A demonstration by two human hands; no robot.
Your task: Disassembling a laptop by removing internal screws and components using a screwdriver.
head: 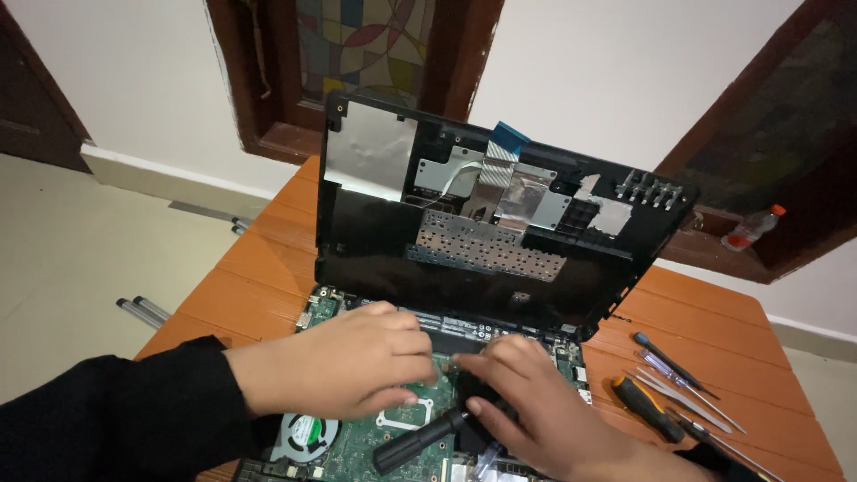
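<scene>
A dismantled laptop lies on an orange table (259, 277). Its black top cover (482, 210) is tilted upright, showing the silver-foiled underside and a blue ribbon cable (507, 141). Below it the green motherboard (375, 437) and a round fan (303, 433) are exposed. My left hand (344, 361) rests on the board near the cover's lower edge, fingers curled. My right hand (527, 402) presses on the board's middle, beside a black-handled screwdriver (420, 440) lying across the board under its thumb; whether the hand grips it is unclear.
Several screwdrivers and tweezers (669, 393) lie on the table at right. A plastic bottle with a red cap (752, 228) sits on a window ledge. Metal rods (141, 311) lie on the floor at left. A wooden window frame (277, 80) stands behind the table.
</scene>
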